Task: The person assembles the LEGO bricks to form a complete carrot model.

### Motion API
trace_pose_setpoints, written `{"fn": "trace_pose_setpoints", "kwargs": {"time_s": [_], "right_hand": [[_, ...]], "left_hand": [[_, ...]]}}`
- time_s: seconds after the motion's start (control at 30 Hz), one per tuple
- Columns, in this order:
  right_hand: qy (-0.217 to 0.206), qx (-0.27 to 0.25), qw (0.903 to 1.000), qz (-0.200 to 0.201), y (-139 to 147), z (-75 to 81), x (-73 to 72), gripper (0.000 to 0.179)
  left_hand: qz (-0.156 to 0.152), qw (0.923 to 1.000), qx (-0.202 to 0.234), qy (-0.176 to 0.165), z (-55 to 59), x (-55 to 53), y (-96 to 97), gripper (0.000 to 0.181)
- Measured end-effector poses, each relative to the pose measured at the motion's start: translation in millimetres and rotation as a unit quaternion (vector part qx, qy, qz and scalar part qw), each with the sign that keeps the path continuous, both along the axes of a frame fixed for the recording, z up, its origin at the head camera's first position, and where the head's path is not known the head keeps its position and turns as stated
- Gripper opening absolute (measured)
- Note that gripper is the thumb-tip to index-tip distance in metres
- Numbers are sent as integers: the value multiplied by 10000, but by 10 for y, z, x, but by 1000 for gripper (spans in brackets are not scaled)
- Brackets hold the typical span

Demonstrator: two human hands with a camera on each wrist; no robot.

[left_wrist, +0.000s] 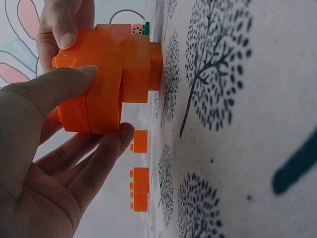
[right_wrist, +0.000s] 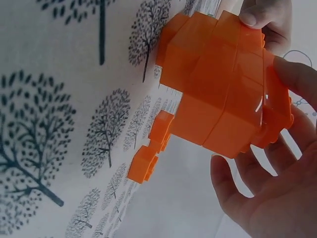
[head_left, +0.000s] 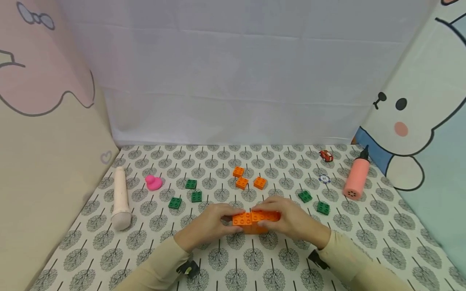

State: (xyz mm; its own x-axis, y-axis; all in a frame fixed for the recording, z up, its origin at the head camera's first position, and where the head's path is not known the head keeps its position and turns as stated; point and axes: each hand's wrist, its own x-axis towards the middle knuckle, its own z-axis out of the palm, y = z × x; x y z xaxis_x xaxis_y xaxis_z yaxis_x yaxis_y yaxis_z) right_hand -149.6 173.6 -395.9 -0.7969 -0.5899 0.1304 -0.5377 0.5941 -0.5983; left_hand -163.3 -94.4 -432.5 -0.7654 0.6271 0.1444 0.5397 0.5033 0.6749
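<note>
Between the two hands stands a stepped stack of orange toy building bricks (head_left: 251, 228), wider at the top than at its foot on the tablecloth. My left hand (head_left: 211, 222) grips the stack's left side, its thumb on the near face of the bricks (left_wrist: 106, 89). With thumb and fingers, my right hand (head_left: 291, 220) holds an orange brick (right_wrist: 276, 104) at the top right of the stack. In the right wrist view that brick sits slightly askew; whether it is fully pressed down I cannot tell. Fingers hide part of the top studs.
Loose orange bricks (head_left: 242, 182) lie beyond the stack. Green bricks (head_left: 175, 203) lie left, others (head_left: 323, 208) right. Farther out are a pink duck (head_left: 153, 182), a pale club-shaped object (head_left: 121, 198), a coral bottle (head_left: 356, 178), a red toy car (head_left: 326, 156) and a chip (head_left: 324, 178).
</note>
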Motion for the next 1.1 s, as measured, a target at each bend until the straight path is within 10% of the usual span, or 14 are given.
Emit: {"fn": "trace_pose_setpoints", "kwargs": {"time_s": [0.8, 1.1], "right_hand": [[-444, -467, 9972, -392, 278, -199, 26, 52], [-492, -517, 9961, -516, 300, -217, 16, 53]], "left_hand": [[-88, 9992, -373, -104, 35, -48, -56, 59], [98, 9983, -554, 150, 234, -684, 56, 39]]}}
